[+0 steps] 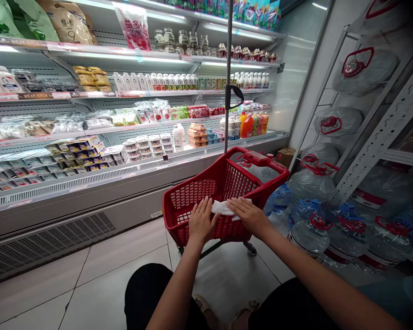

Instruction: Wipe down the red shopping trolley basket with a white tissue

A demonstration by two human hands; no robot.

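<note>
A red plastic shopping basket on wheels (192, 195) stands on the tiled floor in front of me. My left hand (201, 222) lies flat on its near rim, fingers spread. My right hand (249, 215) presses a white cloth or tissue (222, 208) against the same rim, just right of the left hand. The two hands are almost touching. A grey pole with a black handle (229, 78) rises from the basket's far side. My knees in dark trousers show at the bottom.
A long open chiller (89, 183) with shelves of dairy packs, bottles and bags runs along the left. Large water jugs (313, 229) with red caps stand on the floor and on a rack at the right. A cardboard box (285, 156) sits behind the basket.
</note>
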